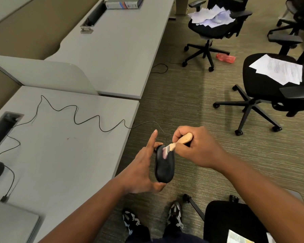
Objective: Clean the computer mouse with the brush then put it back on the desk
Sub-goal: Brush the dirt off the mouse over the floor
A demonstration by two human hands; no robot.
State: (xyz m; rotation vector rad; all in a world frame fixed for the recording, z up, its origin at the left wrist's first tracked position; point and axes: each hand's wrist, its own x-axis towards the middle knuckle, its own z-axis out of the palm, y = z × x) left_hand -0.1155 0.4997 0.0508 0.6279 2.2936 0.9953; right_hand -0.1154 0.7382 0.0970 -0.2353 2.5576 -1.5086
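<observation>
Head view: the black computer mouse (165, 165) is held clear of the desk (63, 155), out over the carpet, probably so that loosened dust falls to the floor. It is cradled in the left hand (140, 170), fingers curled beneath it and the forefinger raised. A wooden-handled brush (176, 143) is gripped in the right hand (198, 146), its bristles laid on the front of the mouse. The mouse cable (74, 111) is trailed in loops across the desk. No brand can be read on mouse or brush; print on a book (125, 3) and papers (279, 69) is too small to read
</observation>
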